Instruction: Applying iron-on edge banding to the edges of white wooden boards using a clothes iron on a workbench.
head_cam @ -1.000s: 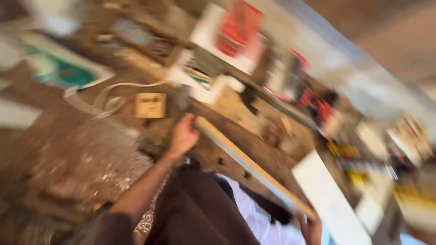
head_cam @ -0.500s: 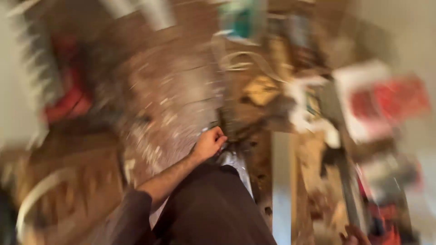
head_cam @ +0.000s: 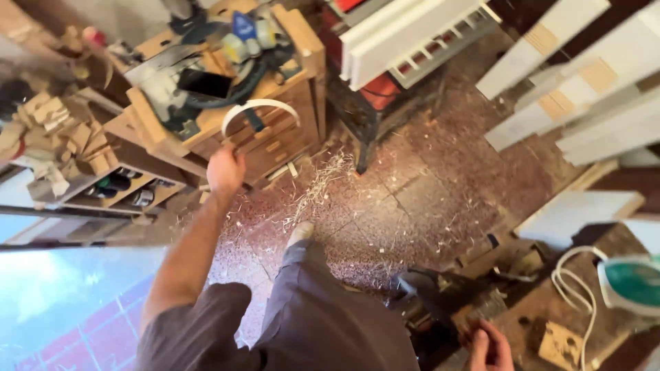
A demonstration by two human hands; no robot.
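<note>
Head view, only one. Left hand [head_cam: 225, 170] is stretched out toward a wooden cabinet [head_cam: 275, 124], fingers loosely curled, holding nothing; it sits just below a thin white curved strip [head_cam: 256, 107] that arcs across the cabinet front. Can't tell if fingertips touch the strip.

Cabinet is raw light wood with small drawers, and its top is cluttered with a black hose and power tools [head_cam: 206, 75]. A shelf [head_cam: 103, 172] left of it holds stacked wood offcuts, blocky and pale.

Right hand [head_cam: 489, 347] is at the bottom edge, half cut off, near a dark metal tool [head_cam: 440, 295]; grip can't be told.

Floor [head_cam: 426, 199] is speckled reddish stone, cracked, littered with curly wood shavings. White painted boards [head_cam: 584, 82] lean at the upper right.
</note>
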